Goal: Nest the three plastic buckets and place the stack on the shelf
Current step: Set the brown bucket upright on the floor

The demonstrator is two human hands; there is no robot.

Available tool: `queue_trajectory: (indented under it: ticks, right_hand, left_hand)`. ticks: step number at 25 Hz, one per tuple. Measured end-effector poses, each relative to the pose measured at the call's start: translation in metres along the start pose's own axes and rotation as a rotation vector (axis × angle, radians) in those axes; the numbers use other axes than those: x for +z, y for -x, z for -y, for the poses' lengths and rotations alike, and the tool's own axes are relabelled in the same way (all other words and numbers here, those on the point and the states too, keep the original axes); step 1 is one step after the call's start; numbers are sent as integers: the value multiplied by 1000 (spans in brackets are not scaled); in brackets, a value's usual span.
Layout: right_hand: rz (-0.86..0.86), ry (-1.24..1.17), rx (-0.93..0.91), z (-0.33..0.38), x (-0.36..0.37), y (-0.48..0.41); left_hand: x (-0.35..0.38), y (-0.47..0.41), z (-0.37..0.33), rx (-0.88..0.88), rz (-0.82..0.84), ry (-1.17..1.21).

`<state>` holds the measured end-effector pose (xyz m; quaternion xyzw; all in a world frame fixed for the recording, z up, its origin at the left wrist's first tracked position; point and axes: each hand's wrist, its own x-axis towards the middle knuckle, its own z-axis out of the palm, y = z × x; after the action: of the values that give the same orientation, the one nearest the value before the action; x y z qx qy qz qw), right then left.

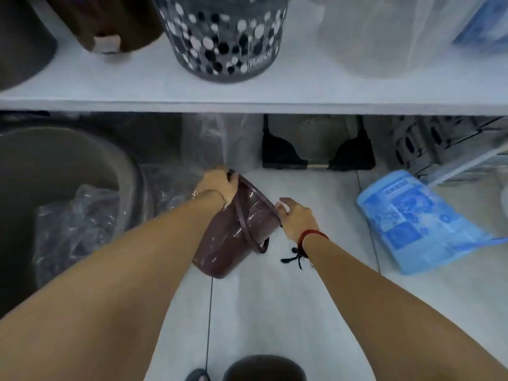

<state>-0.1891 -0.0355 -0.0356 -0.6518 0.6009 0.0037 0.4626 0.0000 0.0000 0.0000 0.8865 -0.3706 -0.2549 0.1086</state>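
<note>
A maroon plastic bucket (233,237) wrapped in clear film is tilted on its side above the floor, mouth facing away from me, its thin handle hanging down the side. My left hand (217,185) grips the far rim of it. My right hand (297,218) rests on the near right rim, fingers partly spread. Whether more buckets sit inside it is hidden. A dark round bucket top (264,367) shows at the bottom edge near my feet. The white shelf (247,89) runs across above.
On the shelf stand a grey dotted bin (225,39), brown buckets (110,23) and a film-wrapped clear container (398,34). Below are a large grey basin (55,166) with plastic wrap, a black stand (319,149), a grey crate (428,144) and a blue packet (420,221).
</note>
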Motion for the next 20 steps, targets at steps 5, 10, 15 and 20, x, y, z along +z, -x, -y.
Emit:
queue_trajectory:
  ticks: [5,10,15,20]
  right_hand:
    - [55,-377,358,-8,40,-61]
    - [108,-858,615,-23,46,-47]
    - [-140,-861,504,-29,37,7]
    - [-217,-689,327,-33,28,41]
  left_hand:
    - [44,-56,14,-149,157,92]
    - [64,-38,28,-213,204,178]
    - [37,8,44,-424,-19,190]
    - [47,51,71,-532,64,142]
